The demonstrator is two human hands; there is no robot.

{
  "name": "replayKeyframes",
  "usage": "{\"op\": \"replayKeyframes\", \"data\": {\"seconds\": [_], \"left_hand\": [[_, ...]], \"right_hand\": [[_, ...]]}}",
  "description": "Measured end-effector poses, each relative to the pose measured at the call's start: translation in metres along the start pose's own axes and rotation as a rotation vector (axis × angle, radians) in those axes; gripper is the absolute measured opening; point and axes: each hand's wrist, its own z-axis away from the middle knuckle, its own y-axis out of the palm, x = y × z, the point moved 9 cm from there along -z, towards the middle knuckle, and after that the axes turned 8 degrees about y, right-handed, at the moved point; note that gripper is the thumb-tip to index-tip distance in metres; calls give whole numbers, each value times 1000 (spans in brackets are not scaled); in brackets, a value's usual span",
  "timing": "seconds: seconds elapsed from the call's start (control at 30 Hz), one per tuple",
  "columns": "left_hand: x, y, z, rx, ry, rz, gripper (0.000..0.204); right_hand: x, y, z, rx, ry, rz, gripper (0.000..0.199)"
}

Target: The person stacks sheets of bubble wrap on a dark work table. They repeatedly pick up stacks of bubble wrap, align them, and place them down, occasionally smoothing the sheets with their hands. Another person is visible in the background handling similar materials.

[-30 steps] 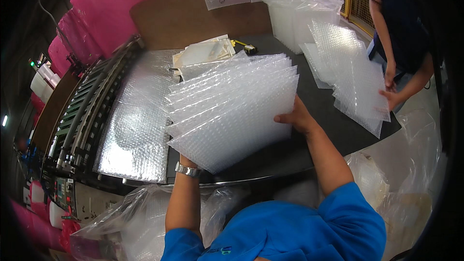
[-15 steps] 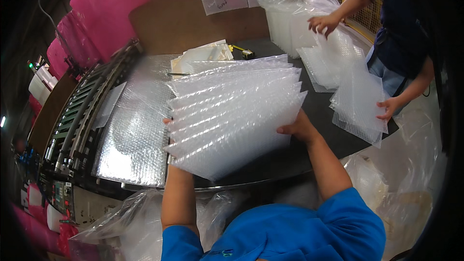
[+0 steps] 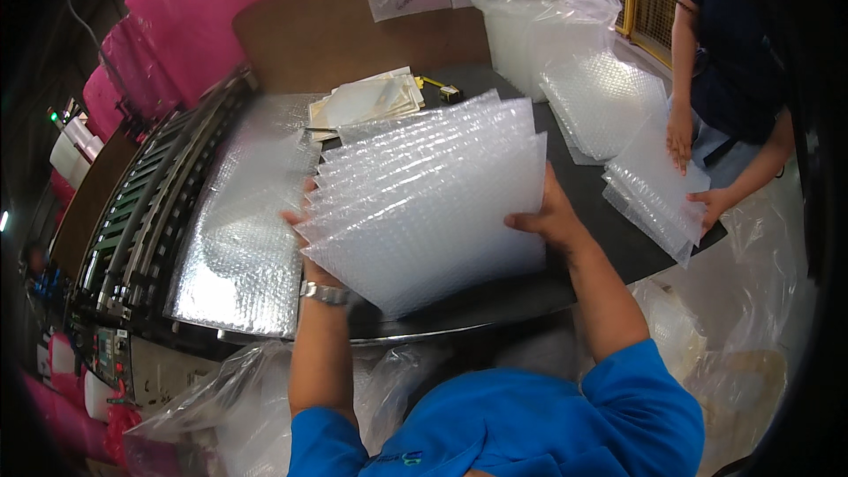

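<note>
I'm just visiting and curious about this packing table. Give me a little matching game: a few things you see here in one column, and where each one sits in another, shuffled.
Things:
1. fanned stack of clear bubble-wrap bags
2. silver metal wristwatch
3. big pink plastic rolls
4. flat stack of cream paper envelopes

Places:
A. far left, behind the brown board
B. on the dark table, beyond the fanned bags
C. held between the left hand and right hand
D. on the left wrist

Pairs: 1-C, 2-D, 3-A, 4-B
</note>
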Motion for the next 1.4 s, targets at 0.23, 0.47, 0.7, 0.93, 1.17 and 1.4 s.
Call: {"op": "replayKeyframes", "data": {"seconds": [0.23, 0.47, 0.7, 0.93, 1.17, 1.4], "left_hand": [[-80, 122, 26, 737, 550, -1328, 132], [-15, 56, 33, 506, -76, -1032, 108], [-28, 41, 47, 303, 129, -949, 75], [-30, 34, 74, 338, 91, -868, 74], [-49, 13, 80, 221, 57, -908, 65], [-22, 5, 85, 213, 63, -909, 59]], "right_hand": [[111, 22, -16, 110, -165, 611, 89], [151, 107, -1, 580, -319, 1072, 84], [156, 36, -14, 58, -613, 747, 114], [-45, 30, -21, 310, 55, -17, 125], [0, 51, -31, 276, -94, -303, 123], [-46, 62, -21, 312, -3, -274, 126]]}}
